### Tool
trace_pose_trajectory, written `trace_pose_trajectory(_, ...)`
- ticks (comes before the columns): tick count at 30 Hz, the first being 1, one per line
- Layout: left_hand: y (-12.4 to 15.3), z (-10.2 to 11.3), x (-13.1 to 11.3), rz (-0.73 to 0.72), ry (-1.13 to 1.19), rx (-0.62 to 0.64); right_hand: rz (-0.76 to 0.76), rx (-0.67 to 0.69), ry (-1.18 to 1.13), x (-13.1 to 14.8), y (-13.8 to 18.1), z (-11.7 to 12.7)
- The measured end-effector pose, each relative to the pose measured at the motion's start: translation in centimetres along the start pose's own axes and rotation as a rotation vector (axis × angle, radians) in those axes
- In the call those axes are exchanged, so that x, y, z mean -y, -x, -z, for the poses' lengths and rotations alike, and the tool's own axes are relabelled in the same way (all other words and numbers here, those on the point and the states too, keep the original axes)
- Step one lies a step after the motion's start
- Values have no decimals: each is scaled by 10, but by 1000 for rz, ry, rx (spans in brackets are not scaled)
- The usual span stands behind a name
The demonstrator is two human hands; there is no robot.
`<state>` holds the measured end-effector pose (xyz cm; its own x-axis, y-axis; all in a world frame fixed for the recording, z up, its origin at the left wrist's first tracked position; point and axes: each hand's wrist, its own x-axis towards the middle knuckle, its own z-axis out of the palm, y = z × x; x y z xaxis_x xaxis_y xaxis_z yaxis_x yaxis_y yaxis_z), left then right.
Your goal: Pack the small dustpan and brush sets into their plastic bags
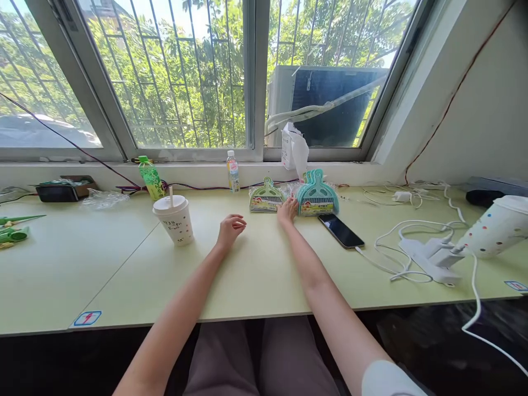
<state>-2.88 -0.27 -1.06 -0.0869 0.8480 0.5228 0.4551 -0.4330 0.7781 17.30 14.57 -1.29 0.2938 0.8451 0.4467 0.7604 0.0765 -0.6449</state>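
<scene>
My right hand [287,211] reaches far across the pale green table [256,275] and touches the edge of a stack of teal mini dustpan sets [317,195]; its fingers rest between that stack and a green dustpan set [266,197] to the left. Whether it grips anything is unclear. My left hand [231,227] hovers loosely curled over the table's middle and holds nothing. A white paper cup with lid and straw [174,219] stands just left of it.
A black phone [340,230] lies right of my right hand with a white cable and charger [429,256] beyond. A dotted white cup [497,225] lies at far right. Two bottles [233,171] and a tissue pack [293,146] stand by the window sill.
</scene>
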Motion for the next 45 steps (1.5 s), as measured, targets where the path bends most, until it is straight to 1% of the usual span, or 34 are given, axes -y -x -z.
trace_pose_trajectory(1, 0, -1, 0, 3, 5, 28, 23, -16, 6, 1, 3, 2)
trace_pose_trajectory(3, 1, -2, 0, 5, 10, 76, 118, -55, 12, 3, 12, 10)
trace_pose_trajectory(5, 1, -3, 1, -1, 1, 108, 272, -76, 4, 3, 26, 24)
trace_pose_trajectory(6, 1, -4, 2, -7, -3, 118, 360, -61, -1, 2, 35, 31)
trace_pose_trajectory(8, 0, -4, 4, -22, -11, 131, 546, 46, 2, -1, 55, 48)
trace_pose_trajectory(10, -1, -4, 7, -35, -16, 140, 732, 225, 20, -4, 75, 61)
trace_pose_trajectory(12, -1, -4, 9, -41, -18, 148, 881, 395, 31, -4, 91, 70)
trace_pose_trajectory(14, -2, -4, 9, -41, -14, 157, 976, 506, 21, -1, 101, 72)
trace_pose_trajectory(16, -1, -4, 7, -41, -6, 166, 1014, 560, -8, 3, 104, 70)
trace_pose_trajectory(19, 0, -4, 4, -41, -4, 187, 1009, 589, -56, 6, 102, 66)
trace_pose_trajectory(23, 1, -6, 2, -41, -14, 216, 997, 596, -79, 3, 100, 65)
trace_pose_trajectory(31, 1, -7, 3, -34, -15, 232, 1013, 611, -64, 1, 101, 66)
trace_pose_trajectory(34, 1, -6, 4, -40, -18, 235, 968, 606, -40, 1, 101, 65)
trace_pose_trajectory(36, 0, -6, 4, -39, -22, 230, 892, 542, -19, 0, 97, 65)
trace_pose_trajectory(38, 0, -7, 5, -28, -26, 225, 781, 415, 0, -3, 87, 63)
trace_pose_trajectory(40, 0, -7, 5, -11, -25, 217, 628, 270, 21, -8, 72, 57)
trace_pose_trajectory(42, 1, -8, 4, 2, -15, 201, 446, 168, 38, -14, 55, 48)
trace_pose_trajectory(43, 1, -9, 4, 5, -10, 191, 358, 141, 37, -17, 46, 43)
trace_pose_trajectory(45, 2, -9, 2, 14, -6, 179, 215, 142, 18, -23, 34, 35)
